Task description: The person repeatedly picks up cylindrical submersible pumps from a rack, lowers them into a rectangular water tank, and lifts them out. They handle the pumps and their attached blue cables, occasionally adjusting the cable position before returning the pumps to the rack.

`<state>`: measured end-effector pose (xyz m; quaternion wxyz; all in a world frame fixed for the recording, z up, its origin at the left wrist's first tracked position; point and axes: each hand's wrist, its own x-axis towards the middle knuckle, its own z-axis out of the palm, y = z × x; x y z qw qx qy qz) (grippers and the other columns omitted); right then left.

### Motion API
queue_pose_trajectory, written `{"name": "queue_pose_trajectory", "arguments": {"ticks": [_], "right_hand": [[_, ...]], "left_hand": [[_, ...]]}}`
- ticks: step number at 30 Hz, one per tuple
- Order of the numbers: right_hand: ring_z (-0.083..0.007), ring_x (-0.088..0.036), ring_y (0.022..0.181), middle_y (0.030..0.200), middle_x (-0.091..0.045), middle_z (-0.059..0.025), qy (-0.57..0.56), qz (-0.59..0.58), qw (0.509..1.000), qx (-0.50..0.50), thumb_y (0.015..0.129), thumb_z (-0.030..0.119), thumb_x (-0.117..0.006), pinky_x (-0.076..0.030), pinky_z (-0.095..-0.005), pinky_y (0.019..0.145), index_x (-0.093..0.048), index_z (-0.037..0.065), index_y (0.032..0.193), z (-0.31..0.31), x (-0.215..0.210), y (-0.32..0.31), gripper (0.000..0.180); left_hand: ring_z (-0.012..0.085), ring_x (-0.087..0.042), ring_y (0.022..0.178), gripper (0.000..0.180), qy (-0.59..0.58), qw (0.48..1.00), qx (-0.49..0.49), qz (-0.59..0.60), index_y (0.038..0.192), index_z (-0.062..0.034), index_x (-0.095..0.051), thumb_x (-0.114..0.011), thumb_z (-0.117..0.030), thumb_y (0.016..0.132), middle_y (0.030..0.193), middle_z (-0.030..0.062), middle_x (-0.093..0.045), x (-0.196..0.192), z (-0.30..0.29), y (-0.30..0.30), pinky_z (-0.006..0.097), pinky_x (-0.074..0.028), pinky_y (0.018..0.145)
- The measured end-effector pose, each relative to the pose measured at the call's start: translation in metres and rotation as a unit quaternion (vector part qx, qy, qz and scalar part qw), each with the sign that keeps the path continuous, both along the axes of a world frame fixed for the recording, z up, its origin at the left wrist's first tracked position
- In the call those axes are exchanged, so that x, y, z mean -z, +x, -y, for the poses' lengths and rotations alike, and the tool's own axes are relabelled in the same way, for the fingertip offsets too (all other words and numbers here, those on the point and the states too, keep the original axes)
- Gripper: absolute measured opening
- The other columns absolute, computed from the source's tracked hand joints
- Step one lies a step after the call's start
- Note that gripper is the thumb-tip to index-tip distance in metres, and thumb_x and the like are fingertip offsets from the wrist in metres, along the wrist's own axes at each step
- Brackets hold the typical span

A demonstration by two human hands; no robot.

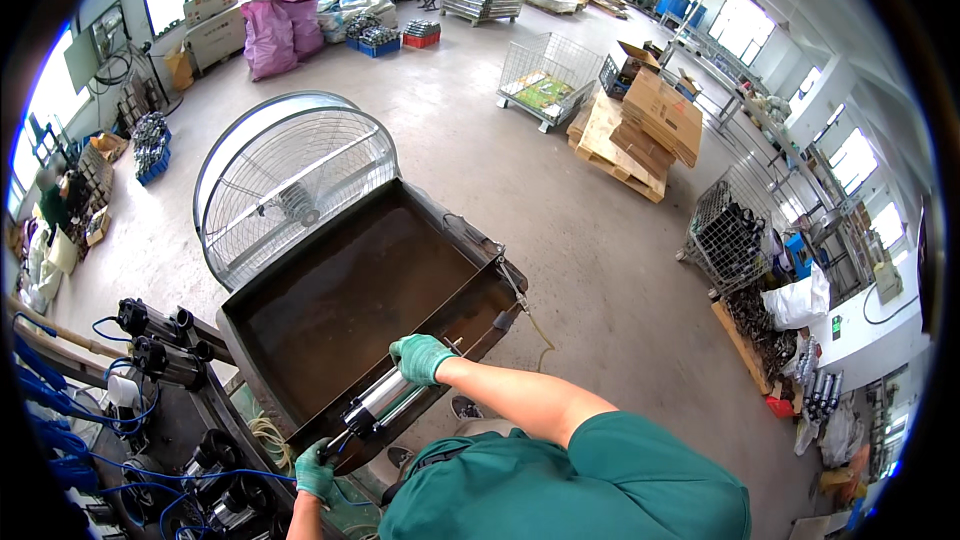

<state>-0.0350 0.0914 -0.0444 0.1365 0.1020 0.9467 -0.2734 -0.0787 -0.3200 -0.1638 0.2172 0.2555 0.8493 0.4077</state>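
The metal cylinder (385, 398), a silvery pneumatic part with dark end caps, lies slanted across the near rim of the dark tray (340, 290), its upper end toward the right and its lower end toward the left. Both hands wear green gloves and hold it between them. The right hand (420, 357) is closed over the upper end of the cylinder, fingers wrapped on top, with the bare forearm running back to a green sleeve. The left hand (316, 470) grips the lower, dark end, just below the tray's front edge. The cylinder thus spans the gap from one hand to the other, touching both and resting at or just above the tray rim; whether it bears on the rim cannot be told.

The tray is wide, shallow and rust-brown inside. Behind it stands a large round fan (295, 185) with a wire guard. To the left, on the bench (170, 420), sit more black-ended cylinders (160, 340) with blue hoses (60, 420).
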Motion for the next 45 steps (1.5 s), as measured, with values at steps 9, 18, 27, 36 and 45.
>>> {"name": "queue_pose_trajectory", "arguments": {"ticks": [9,18,27,36,45], "right_hand": [[-0.0381,-0.072,0.099,0.099,-0.076,-0.0176,-0.007,-0.003,1.000,0.007,0.087,0.014,-0.061,-0.056,-0.0483,0.088,-0.076,0.011,0.098,0.001,-0.003,0.002,0.019],[-0.0384,-0.072,0.098,0.099,-0.076,-0.0185,-0.009,-0.002,1.000,0.007,0.087,0.014,-0.060,-0.056,-0.0489,0.088,-0.076,0.011,0.097,0.000,-0.002,0.001,0.019],[-0.0374,-0.073,0.099,0.100,-0.076,-0.0186,-0.006,-0.002,1.000,0.013,0.087,0.015,-0.061,-0.057,-0.0475,0.090,-0.076,0.011,0.097,-0.005,0.003,0.002,0.019],[-0.0371,-0.072,0.101,0.103,-0.076,-0.0173,0.012,-0.011,1.000,0.004,0.087,0.016,-0.060,-0.056,-0.0469,0.092,-0.077,0.013,0.095,-0.002,0.008,-0.001,0.019],[-0.0378,-0.071,0.100,0.100,-0.075,-0.0182,0.001,-0.012,1.000,-0.002,0.087,0.017,-0.059,-0.056,-0.0474,0.090,-0.074,0.009,0.095,-0.003,0.007,-0.003,0.019]], "left_hand": [[0.0394,-0.074,0.088,0.042,-0.227,0.972,0.052,0.013,0.121,-0.0097,-0.071,-0.083,-0.028,0.085,0.094,0.0210,-0.076,-0.034,-0.005,-0.019,0.048,-0.058,0.078],[0.0387,-0.071,0.079,0.021,-0.238,0.942,0.006,-0.237,0.105,-0.0143,-0.071,-0.076,-0.024,0.087,0.084,0.0151,-0.073,-0.004,-0.011,0.005,0.052,-0.055,0.070],[0.0145,-0.059,0.065,0.025,0.120,0.814,-0.158,0.547,0.117,-0.0095,-0.062,-0.069,-0.017,0.095,0.087,0.0049,-0.063,-0.029,-0.006,-0.016,0.030,-0.048,0.054],[0.0159,-0.058,0.092,0.040,0.080,0.991,-0.096,0.044,0.123,-0.0069,-0.053,-0.068,0.001,0.086,0.100,0.0056,-0.060,0.006,-0.006,0.008,0.032,-0.052,0.083],[0.0071,-0.055,0.077,0.025,0.063,0.977,-0.128,0.157,0.108,-0.0068,-0.063,-0.065,0.010,0.089,0.086,-0.0027,-0.059,-0.005,-0.017,0.009,0.024,-0.048,0.068]]}}
